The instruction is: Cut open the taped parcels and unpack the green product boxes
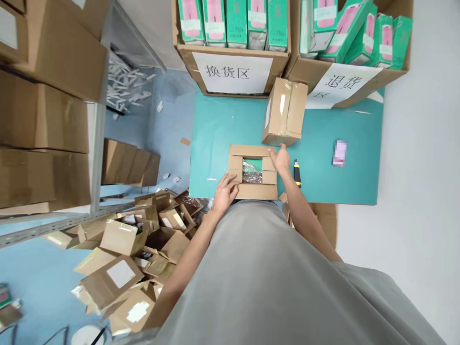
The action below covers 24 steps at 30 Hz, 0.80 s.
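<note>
Opened cardboard carton (252,151) is lying on the green tabletop (221,122) at the near edge, its flaps folding outward around a plastic-wrapped green box (253,165). At its left side, the person's left hand (225,191) is resting with fingers loosely bent against the flap; I can't tell whether it is pinching the cardboard. The right hand (281,159) is spreading thumb and forefinger apart, touching the far right corner. A black-and-yellow utility knife (297,173) is lying just beside that arm. Beyond, a taped carton (287,110) is standing before two large boxes holding green-and-pink packages (236,24), with Chinese signs (233,73) hanging in front. Over to the left, discarded cartons (124,237) are heaping up on the blue floor (46,273) beside loaded shelving (96,158).
</note>
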### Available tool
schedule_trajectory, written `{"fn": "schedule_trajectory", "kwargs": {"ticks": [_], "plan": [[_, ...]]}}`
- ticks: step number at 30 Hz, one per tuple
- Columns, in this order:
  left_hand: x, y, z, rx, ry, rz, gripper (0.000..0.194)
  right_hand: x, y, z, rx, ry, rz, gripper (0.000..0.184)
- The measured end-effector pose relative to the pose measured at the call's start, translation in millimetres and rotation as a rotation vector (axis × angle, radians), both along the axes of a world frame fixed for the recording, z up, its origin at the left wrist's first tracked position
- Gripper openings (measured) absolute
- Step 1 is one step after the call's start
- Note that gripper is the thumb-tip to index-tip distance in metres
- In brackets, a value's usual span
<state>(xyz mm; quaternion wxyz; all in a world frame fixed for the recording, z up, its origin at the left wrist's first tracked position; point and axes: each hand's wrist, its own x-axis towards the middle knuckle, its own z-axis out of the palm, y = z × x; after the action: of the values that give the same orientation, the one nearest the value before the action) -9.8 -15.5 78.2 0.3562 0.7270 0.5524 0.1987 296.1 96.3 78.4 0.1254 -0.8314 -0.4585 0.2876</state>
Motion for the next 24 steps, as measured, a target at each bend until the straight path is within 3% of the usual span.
{"fn": "schedule_trajectory", "kwargs": {"ticks": [4,8,10,14,17,20,24], "plan": [[3,2,-0.5,0.044,0.105,-0.082,0.037,-15,-8,17.8,-0.042,-0.08,0.137,0.04],[16,12,6.6,0.095,0.205,-0.203,0.043,-42,-31,42.1,-0.018,-0.238,0.302,0.041],[26,18,9.4,0.111,0.225,-0.282,0.041,-58,-45,49.3,0.012,-0.255,0.465,0.042],[40,31,14.0,0.098,0.245,-0.387,0.041,-77,-69,55.0,-0.117,-0.246,0.743,0.042],[36,36,24.8,0.114,0.245,-0.369,0.045,-68,-82,60.7,-0.106,-0.273,0.736,0.045],[19,35,41.9,0.154,0.229,-0.313,0.044,-40,-99,67.8,-0.005,-0.282,0.645,0.05],[-14,30,52.0,0.179,0.208,-0.124,0.036,2,-124,64.0,0.064,-0.276,0.463,0.047]]}}
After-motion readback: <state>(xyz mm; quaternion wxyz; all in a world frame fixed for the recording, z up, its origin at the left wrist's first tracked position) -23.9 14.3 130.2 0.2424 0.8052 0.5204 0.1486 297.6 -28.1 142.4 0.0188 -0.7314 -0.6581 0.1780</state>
